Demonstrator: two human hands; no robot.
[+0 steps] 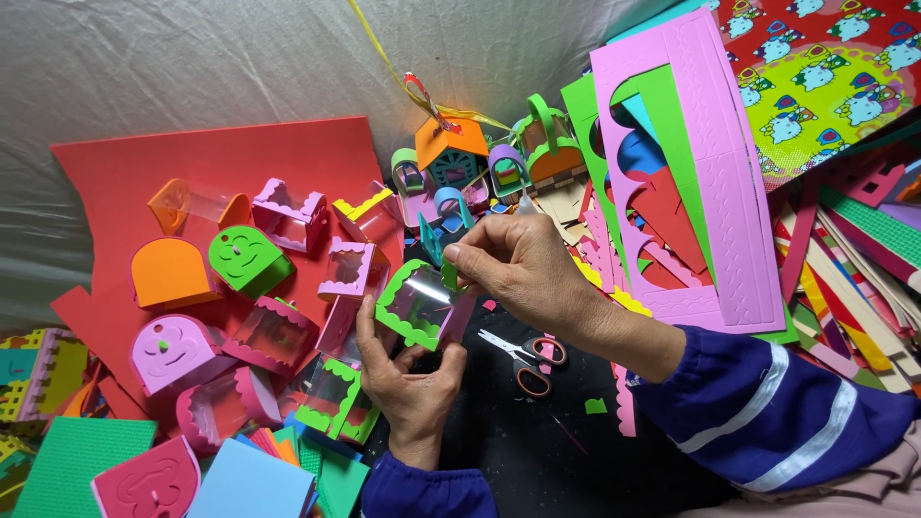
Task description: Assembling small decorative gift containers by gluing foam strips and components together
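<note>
Seen from the head camera, looking down over a dark work surface [518, 460] crowded with craft foam. At centre, a small clear box with a green scalloped foam frame [414, 304], tilted and held up between both hands, above the black surface. Left hand [411, 382] cupped beneath it, thumb and fingers curled up around the lower edges, gripping the box. Right hand [523, 266] reaching in from the right in a blue sleeve with pale stripes [767, 403], thumb and forefinger pinched together on a small green foam piece [449, 275] at the frame's upper right corner. Just below the right wrist, red-handled scissors [526, 359] lying flat, blades shut. To the left, on a big red foam sheet [221, 163], finished little boxes scattered: an orange arched one [171, 273], a green arched one [247, 259], a lilac arched one [173, 352], pink-framed clear ones [273, 333]. Behind the hands, a cluster of small foam houses with an orange roof [451, 142]. At right, a tall pink foam offcut with cut-out shapes [729, 192] leaning over green and red sheets, and beside it a heap of coloured strips [854, 278].
</note>
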